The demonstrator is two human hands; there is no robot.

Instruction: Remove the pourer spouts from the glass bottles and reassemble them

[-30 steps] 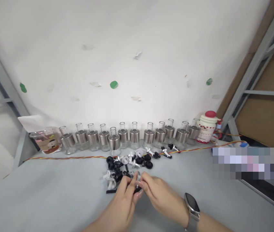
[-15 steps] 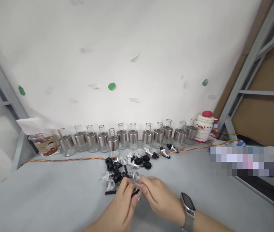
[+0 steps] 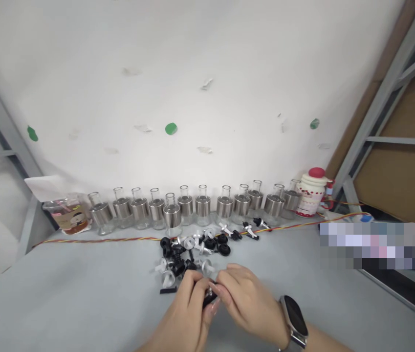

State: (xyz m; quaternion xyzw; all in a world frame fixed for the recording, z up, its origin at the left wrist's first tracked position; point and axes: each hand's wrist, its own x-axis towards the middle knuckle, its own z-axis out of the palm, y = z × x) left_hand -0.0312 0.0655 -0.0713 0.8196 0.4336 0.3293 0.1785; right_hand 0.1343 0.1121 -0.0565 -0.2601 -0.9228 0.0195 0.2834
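Between my two hands is a small black pourer part (image 3: 209, 297) with a shiny bit on it, mostly covered by the fingers. My left hand (image 3: 185, 305) is closed around it from the left, thumb underneath. My right hand (image 3: 246, 298), fingers curled, pinches at its upper right end. Just beyond the hands lies a pile of loose pourer pieces: silver spouts (image 3: 168, 279) with round discs, black rubber stoppers (image 3: 224, 250) and a short black strip (image 3: 168, 290). A few silver-and-black pourers (image 3: 251, 231) lie at the pile's right.
Several glass bottles (image 3: 172, 215) with steel bands stand in a row along the white wall. A drink cup (image 3: 71, 217) is at the left end, a white-and-pink tumbler (image 3: 310, 195) at the right. Twisted wire (image 3: 119, 239) runs across the grey table (image 3: 64, 283).
Both hands have shifted slightly right and the right fingers have curled further over the black part. The view has moved slightly; the bottles and pile stay put.
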